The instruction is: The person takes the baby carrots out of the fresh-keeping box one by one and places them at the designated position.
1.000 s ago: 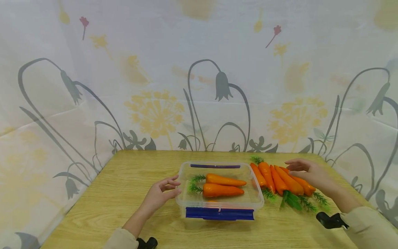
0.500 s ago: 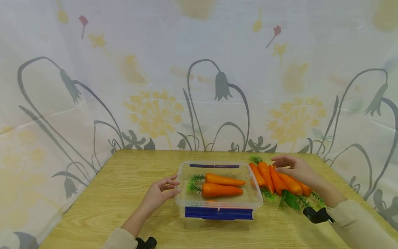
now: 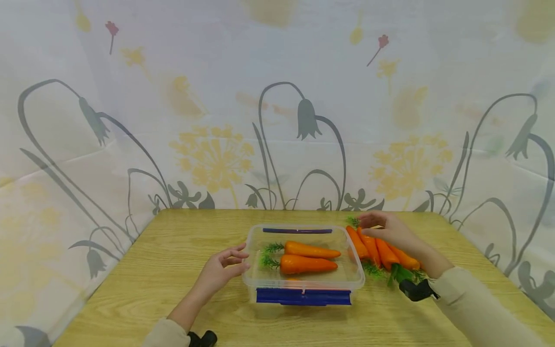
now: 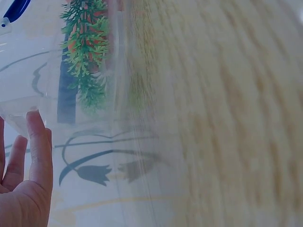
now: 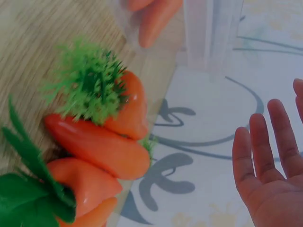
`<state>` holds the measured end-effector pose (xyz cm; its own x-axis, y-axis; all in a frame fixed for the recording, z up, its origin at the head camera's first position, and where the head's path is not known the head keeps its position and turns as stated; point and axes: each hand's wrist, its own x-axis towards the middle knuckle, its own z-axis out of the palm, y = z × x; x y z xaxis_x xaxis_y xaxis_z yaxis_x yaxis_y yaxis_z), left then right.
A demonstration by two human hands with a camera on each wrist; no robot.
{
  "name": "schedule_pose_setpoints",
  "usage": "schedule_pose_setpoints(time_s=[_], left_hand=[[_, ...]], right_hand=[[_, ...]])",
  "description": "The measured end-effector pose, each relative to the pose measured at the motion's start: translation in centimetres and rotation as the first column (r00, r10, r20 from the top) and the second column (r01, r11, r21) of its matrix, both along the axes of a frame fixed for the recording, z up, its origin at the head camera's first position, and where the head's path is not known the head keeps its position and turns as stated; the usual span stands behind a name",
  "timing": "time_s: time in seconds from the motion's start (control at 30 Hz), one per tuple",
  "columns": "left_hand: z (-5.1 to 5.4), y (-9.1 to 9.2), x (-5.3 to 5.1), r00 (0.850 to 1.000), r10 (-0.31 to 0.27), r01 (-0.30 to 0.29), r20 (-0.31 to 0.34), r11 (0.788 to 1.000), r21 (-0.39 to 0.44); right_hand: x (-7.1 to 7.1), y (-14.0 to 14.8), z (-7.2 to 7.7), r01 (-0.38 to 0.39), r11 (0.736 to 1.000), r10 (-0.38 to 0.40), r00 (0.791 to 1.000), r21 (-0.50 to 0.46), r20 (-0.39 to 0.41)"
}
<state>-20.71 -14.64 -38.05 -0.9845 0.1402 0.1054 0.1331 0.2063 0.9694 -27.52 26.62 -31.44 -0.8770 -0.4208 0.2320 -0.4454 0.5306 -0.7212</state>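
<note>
A clear plastic box (image 3: 303, 284) with blue latches stands mid-table, with orange carrots (image 3: 309, 264) with green tops inside. My left hand (image 3: 220, 271) is at its left rim, fingertips touching or very near it, fingers loosely bent; the left wrist view shows thumb and fingers around the rim corner. Over the pile of carrots (image 3: 386, 253) right of the box hovers my right hand (image 3: 392, 231), fingers loosely extended and holding nothing. The right wrist view shows that hand (image 5: 272, 175) apart from the carrots (image 5: 102, 146). It hides part of the pile in the head view.
The wooden table (image 3: 182, 241) reaches back to a flower-printed cloth (image 3: 217, 96), which also hangs at both sides. Green leaves (image 3: 401, 274) stick out from the pile toward the front. The box's rim stands between the hands.
My right hand has moved left across the carrot pile, toward the box. The left hand stays at the box's left rim, and the carrots have not visibly moved.
</note>
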Motion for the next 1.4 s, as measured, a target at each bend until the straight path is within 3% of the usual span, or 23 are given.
schedule_pose_setpoints(time_s=[0.57, 0.93, 1.23, 1.4], left_hand=[[0.2, 0.0, 0.0, 1.0, 0.009, -0.009, 0.014, 1.0, 0.004], [0.2, 0.0, 0.1, 1.0, -0.003, 0.003, 0.016, 1.0, 0.02], [0.1, 0.1, 0.0, 1.0, -0.007, 0.007, 0.012, 1.0, 0.017], [0.0, 0.1, 0.0, 1.0, 0.007, -0.007, 0.016, 1.0, 0.016]], right_hand=[[-0.7, -3.7, 0.8, -0.043, 0.999, 0.043, 0.999, 0.006, 0.014], [-1.7, -5.3, 1.2, -0.155, 0.988, 0.153, 0.986, 0.028, 0.061], [-2.1, -6.8, 1.9, -0.232, 0.973, 0.225, 0.959, 0.02, 0.17], [-2.7, -8.0, 2.1, -0.286, 0.958, 0.275, 0.932, 0.013, 0.238]])
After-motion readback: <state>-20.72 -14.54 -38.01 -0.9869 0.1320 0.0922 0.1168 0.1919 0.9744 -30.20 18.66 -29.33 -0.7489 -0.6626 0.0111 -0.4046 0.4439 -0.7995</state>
